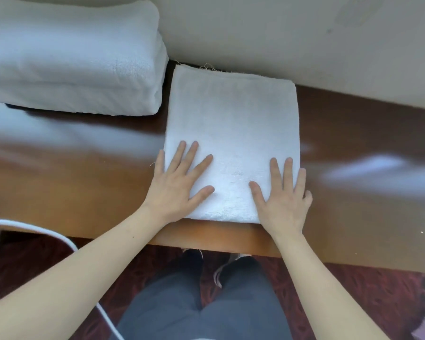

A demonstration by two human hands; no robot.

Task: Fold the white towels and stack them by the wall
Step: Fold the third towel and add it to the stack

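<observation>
Fingers [189, 155] straight and spread, gripping nothing: left hand [174, 190] and right hand [284, 204] pressed flat on the near corners of the folded white terry towel [233, 123], likely to smooth it and set the crease. Laid lengthwise, near end close to the front edge of the glossy brown wooden bench [59, 187], far end touching or just short of the pale wall [280, 33], hard to tell from this angle. Just left, at the back edge, a stack of thick folded white towels [74, 60], probably the destination.
</observation>
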